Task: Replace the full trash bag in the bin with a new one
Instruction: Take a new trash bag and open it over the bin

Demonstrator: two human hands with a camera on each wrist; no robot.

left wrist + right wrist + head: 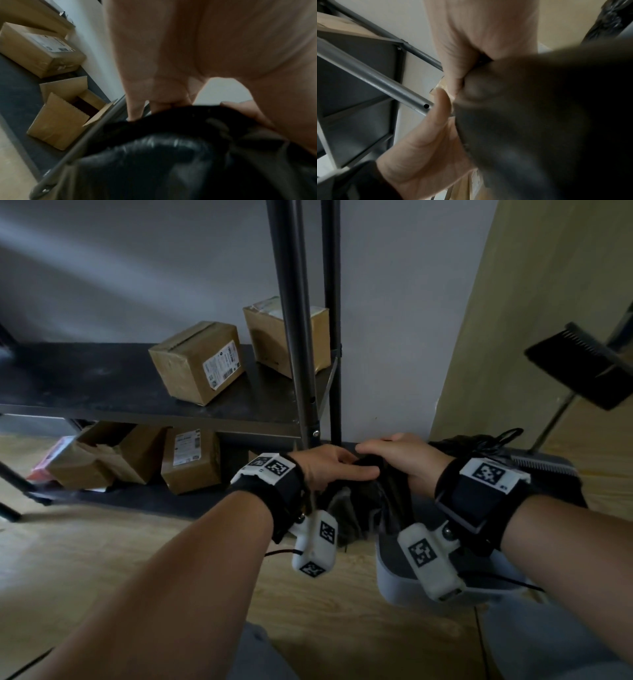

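A crumpled black trash bag (370, 501) hangs between my two hands, just above the grey bin (397, 580) on the floor at the lower right. My left hand (329, 467) pinches the bag's top edge from the left. My right hand (400, 453) grips the same edge from the right, close beside it. In the left wrist view the fingers (163, 105) curl over the bag (171, 155). In the right wrist view my right hand (471, 60) pinches the bag (539, 121). A tied, full black bag (479, 443) sits behind the bin by the wall.
A dark metal shelf (102, 392) with cardboard boxes (198, 361) stands at the left, its posts (301, 337) right behind my hands. More boxes (191, 460) lie under it. A black dustpan (582, 371) on a handle leans at the right. The floor is wood.
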